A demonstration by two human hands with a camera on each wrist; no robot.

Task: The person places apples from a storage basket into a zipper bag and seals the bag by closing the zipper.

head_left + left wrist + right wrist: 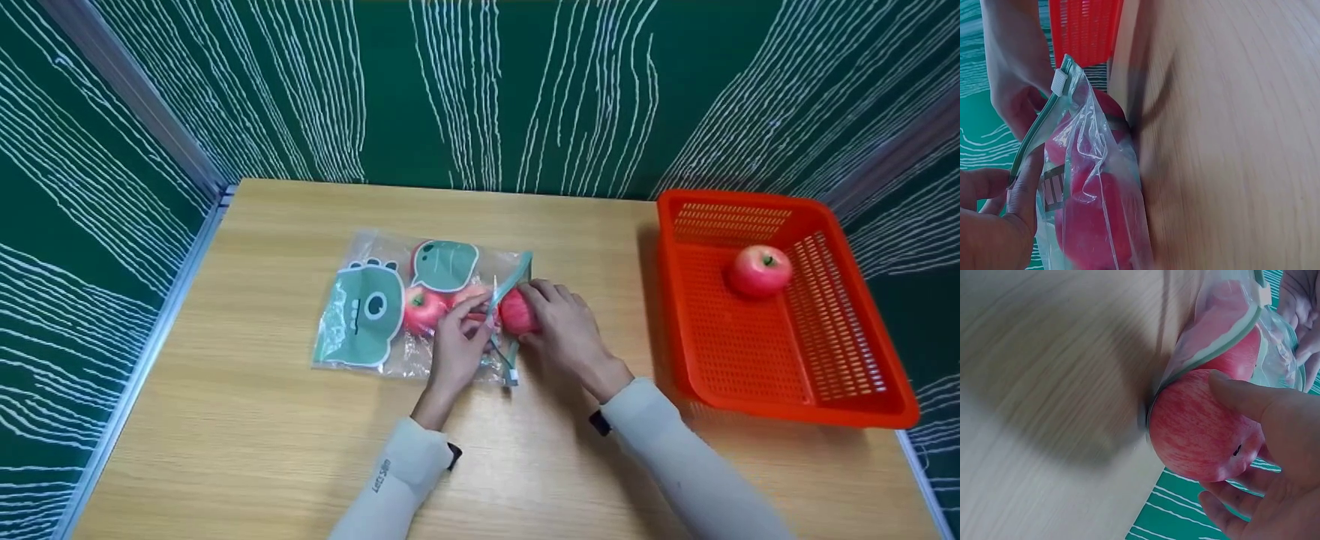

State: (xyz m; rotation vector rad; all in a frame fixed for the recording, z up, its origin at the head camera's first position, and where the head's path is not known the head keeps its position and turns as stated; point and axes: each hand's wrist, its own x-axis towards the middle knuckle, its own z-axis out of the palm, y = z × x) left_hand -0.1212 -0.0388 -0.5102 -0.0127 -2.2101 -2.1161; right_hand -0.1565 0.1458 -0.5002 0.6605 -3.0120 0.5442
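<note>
A clear zip bag with green cartoon prints lies flat on the table, its mouth facing right. Several red apples show through the plastic. My left hand pinches the upper layer of the bag at the green zip edge, lifting it. At the mouth, my right hand grips a red apple, thumb on one side and fingers on the other. This apple sits partly within the opening, against another apple inside. A white slider is at one end of the zip.
To the right stands an orange-red plastic basket with slotted walls, holding one apple. The wooden table is bordered at the back and sides by green panels with white wavy lines.
</note>
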